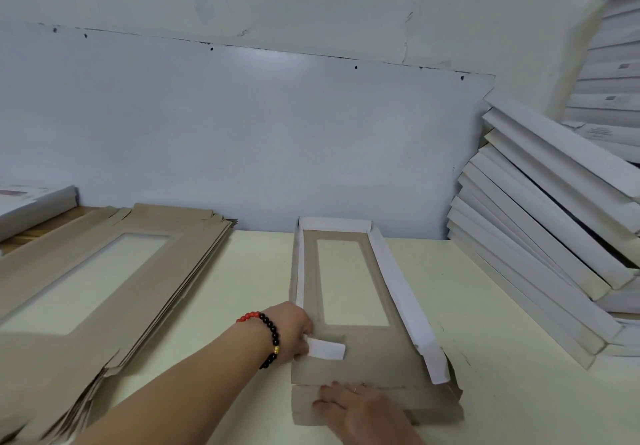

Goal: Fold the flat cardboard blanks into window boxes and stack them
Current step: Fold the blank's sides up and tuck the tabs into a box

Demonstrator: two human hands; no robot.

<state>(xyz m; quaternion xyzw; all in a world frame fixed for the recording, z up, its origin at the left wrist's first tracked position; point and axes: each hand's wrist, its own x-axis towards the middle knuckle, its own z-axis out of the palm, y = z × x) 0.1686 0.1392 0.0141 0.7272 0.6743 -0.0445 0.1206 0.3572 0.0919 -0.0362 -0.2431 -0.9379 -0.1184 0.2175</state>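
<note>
A half-folded cardboard window box (367, 358) lies lengthwise on the pale table (242, 289), brown inside up, with its far end wall and right side wall raised and white outside. My left hand (294, 334), with a bead bracelet on the wrist, pinches a small white corner tab (327, 349) at the box's near left side. My right hand (356, 406) lies flat on the near end flap, pressing it down. A thick pile of flat brown blanks (104, 278) with window cut-outs lies to the left.
A leaning stack of finished white boxes (540, 237) fills the right side against the wall. More white boxes (616, 91) rise behind it at the far right. Another white box (31, 205) sits at the far left on a wooden surface.
</note>
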